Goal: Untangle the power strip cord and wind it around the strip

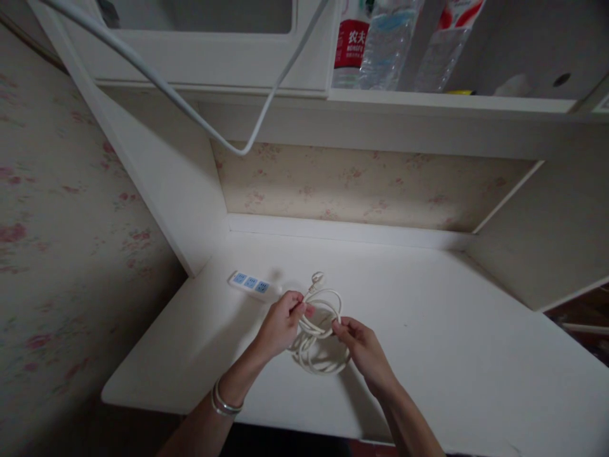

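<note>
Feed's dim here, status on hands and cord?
Left hand, right hand both gripping coiled cord. Power strip lies behind on desk. Nothing obstructing.

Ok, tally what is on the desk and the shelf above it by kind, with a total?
Power strip, white with blue sockets, on the desk: 1
Coiled white cable, held by the left hand and right hand: 1
Plastic bottles on the shelf: 3 that can be made out
Loose hanging white cord: 1
Total: 6
</note>
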Action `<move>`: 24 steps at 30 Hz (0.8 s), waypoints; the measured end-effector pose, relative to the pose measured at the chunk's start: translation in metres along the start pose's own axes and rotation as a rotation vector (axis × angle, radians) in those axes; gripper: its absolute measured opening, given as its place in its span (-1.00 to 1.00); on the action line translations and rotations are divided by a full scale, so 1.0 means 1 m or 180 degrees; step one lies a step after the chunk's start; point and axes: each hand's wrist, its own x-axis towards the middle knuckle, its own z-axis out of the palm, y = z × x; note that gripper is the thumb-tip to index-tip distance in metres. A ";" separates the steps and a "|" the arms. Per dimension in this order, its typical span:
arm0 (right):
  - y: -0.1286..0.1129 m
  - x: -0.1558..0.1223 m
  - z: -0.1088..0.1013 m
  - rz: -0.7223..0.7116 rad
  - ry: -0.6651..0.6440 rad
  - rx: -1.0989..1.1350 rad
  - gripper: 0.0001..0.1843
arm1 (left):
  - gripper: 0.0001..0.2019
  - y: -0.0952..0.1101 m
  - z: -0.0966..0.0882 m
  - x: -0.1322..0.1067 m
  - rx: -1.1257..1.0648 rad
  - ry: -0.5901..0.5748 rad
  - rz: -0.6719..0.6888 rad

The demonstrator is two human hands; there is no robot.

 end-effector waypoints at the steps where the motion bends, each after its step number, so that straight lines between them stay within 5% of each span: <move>1: -0.002 0.000 0.001 -0.0053 0.0050 0.0008 -0.58 | -0.84 0.000 0.001 0.000 -0.0028 0.0019 0.0028; 8: -0.010 -0.003 0.006 -0.0309 0.0294 0.0189 -0.58 | -0.76 -0.015 0.016 -0.009 -0.0230 0.0175 0.0098; 13: -0.013 -0.006 0.007 -0.0373 -0.0198 0.0487 -0.60 | -0.74 -0.018 0.018 -0.011 -0.0327 0.0263 0.0005; 18: -0.006 -0.005 0.000 -0.0311 -0.0463 0.0575 -0.40 | -0.75 -0.011 0.008 -0.005 -0.0366 0.0339 0.0016; 24: 0.007 0.004 0.004 -0.0468 -0.0248 0.0284 -0.67 | -0.79 -0.008 -0.003 0.002 -0.0054 0.0314 0.0013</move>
